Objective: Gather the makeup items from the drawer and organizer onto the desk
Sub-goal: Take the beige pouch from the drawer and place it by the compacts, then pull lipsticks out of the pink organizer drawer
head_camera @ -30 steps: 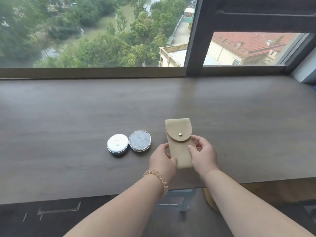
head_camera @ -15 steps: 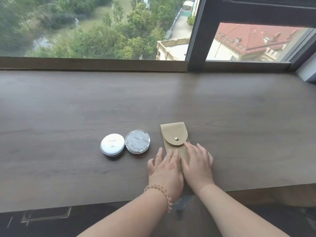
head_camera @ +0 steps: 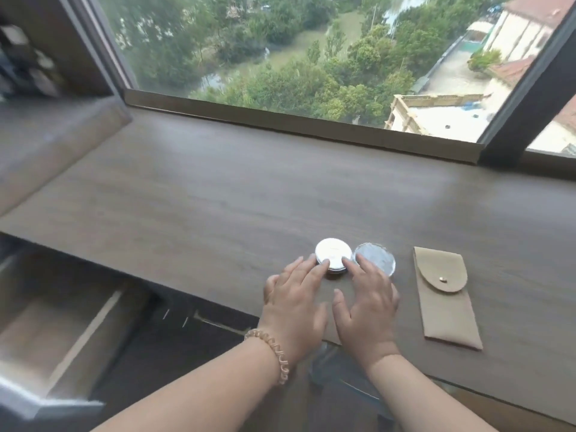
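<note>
1. Both hands have left the tan suede pouch [head_camera: 445, 304] with the brass snap and moved over to the round white compact [head_camera: 333, 256]. The view has also swung left, so an open pale wooden drawer [head_camera: 46, 332] now shows under the desk edge.
2. The left hand [head_camera: 294, 304], with a coiled peach hair tie [head_camera: 274, 347] on its wrist, lies flat with its fingers out. Its fingertips touch the white compact's near left rim, and it grips nothing.
3. The right hand [head_camera: 367, 307] is also spread flat. One fingertip is at the white compact's right rim and the others are at the near edge of the round silver mirrored compact [head_camera: 378, 260].
4. The two compacts sit touching on the dark wood-grain desk [head_camera: 218, 198]. The pouch lies flat to their right, apart from them, with its flap closed.
5. The print on the white lid is too blurred to read.
</note>
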Available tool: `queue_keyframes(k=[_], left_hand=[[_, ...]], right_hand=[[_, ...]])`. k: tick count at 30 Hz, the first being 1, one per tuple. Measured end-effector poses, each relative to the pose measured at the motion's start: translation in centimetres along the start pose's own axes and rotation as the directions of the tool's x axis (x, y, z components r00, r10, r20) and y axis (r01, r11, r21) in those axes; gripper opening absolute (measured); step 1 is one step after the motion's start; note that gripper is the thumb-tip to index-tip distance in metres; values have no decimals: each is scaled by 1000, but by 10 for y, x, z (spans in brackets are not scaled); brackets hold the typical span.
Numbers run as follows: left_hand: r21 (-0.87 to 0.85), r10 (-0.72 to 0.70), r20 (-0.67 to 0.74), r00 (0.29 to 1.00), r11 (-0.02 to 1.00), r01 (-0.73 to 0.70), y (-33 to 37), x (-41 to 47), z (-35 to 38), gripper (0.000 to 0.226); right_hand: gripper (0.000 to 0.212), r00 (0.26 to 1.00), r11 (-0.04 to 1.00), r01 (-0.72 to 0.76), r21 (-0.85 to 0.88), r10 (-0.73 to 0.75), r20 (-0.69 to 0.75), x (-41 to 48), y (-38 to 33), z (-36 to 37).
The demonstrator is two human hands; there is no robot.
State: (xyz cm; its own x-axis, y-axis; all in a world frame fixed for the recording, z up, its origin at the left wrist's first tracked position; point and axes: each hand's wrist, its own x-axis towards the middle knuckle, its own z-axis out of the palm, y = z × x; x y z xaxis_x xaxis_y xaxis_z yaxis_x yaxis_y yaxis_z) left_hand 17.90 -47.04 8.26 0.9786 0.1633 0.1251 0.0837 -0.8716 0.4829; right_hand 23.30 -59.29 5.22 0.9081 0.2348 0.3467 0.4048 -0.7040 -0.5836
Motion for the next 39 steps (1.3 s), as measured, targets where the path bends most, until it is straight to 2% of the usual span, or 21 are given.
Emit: queue_keyframes(k=[4, 9, 16, 19, 22, 25, 29, 32, 36, 38, 39], left_hand=[[162, -218, -35, 975, 962, 221, -80, -41, -61, 66], [173, -422, -129, 897, 881, 439, -157, -91, -124, 64], [113, -514, -206, 833, 833, 542, -264, -158, -220, 62], [153, -530, -255, 809, 804, 575, -318, -190, -276, 63], [150, -582, -322, 747, 747, 647, -364, -211, -320, 63], [127, -623, -374, 687, 699, 703, -398, -222, -349, 64], [81, -641, -471, 605, 652, 754, -438, -223, -374, 65], [70, -644, -542, 540, 606, 792, -466, -211, -391, 67], [92, -638, -637, 432, 494, 865, -510, -198, -419, 72], [59, -645, -687, 335, 410, 910, -542, -194, -426, 73], [47, -653, -686, 321, 400, 915, -548, -192, -429, 73]], right_hand=[[52, 978, 988, 145, 54, -151, 141, -20, -68, 37], [52, 929, 959, 264, 107, -283, 237, -39, -146, 75], [53, 880, 934, 315, 170, -354, 316, -60, -304, 165], [54, 834, 902, 381, 205, -431, 344, -73, -390, 210], [57, 767, 865, 416, 279, -499, 403, -85, -455, 242], [61, 703, 798, 501, 334, -601, 380, -90, -499, 265], [54, 650, 731, 548, 406, -678, 344, -71, -553, 296], [53, 605, 652, 605, 456, -749, 269, -45, -595, 322], [49, 545, 546, 677, 493, -822, 163, -21, -645, 365], [47, 443, 447, 756, 479, -887, 128, -11, -670, 405], [45, 398, 406, 805, 433, -910, 113, -7, -677, 415]])
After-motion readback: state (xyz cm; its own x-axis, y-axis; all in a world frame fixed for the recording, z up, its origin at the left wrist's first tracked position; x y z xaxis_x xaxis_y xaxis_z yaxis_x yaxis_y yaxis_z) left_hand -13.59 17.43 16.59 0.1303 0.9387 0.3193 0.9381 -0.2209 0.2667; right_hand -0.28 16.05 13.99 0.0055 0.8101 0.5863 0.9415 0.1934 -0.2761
